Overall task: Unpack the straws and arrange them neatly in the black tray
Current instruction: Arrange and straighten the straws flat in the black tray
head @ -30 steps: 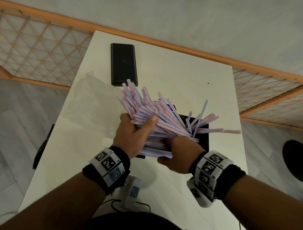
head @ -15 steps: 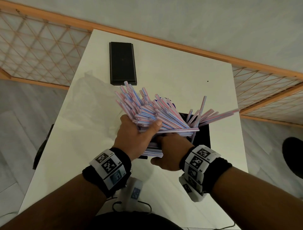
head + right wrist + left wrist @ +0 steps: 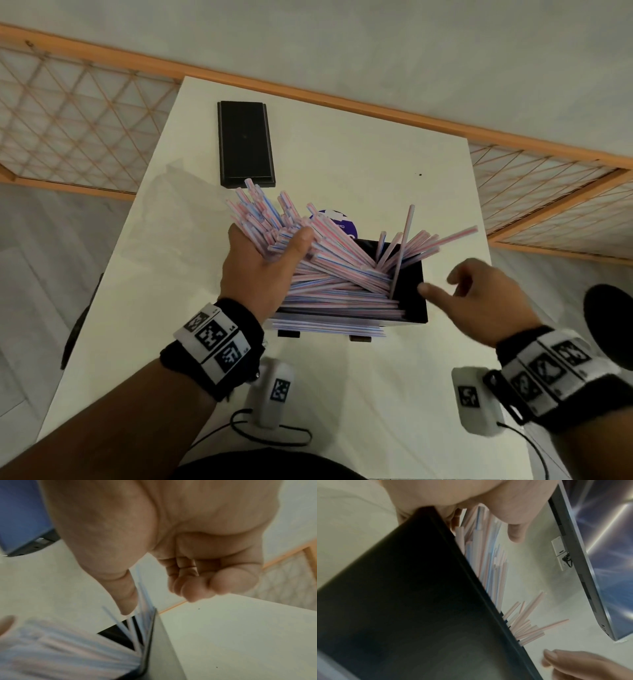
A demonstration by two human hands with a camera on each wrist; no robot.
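Note:
A big bunch of pink-and-blue striped straws [image 3: 329, 274] lies fanned across the black tray [image 3: 416, 301] on the white table. Their left ends stick up and several right ends poke over the tray's far corner. My left hand [image 3: 270, 253] grips the left end of the bunch, thumb on top. My right hand [image 3: 445, 291] hovers just right of the tray with loosely bent fingers and holds nothing; its thumb points at the tray's rim. In the left wrist view the tray wall [image 3: 402, 601] hides most of the straws [image 3: 488, 550]. The right wrist view shows the empty right hand [image 3: 163, 597] above the straws [image 3: 68, 649].
A second long black tray [image 3: 245, 144] lies at the far left of the table [image 3: 342, 137]. A purple round label [image 3: 337, 222] shows behind the straws. An orange-framed lattice railing [image 3: 68, 113] borders the table's far side. A monitor [image 3: 576, 555] appears in the left wrist view.
My right hand has let go of the straws and pulled away to the right of the tray. The bunch has settled lower into the tray, still held by my left hand.

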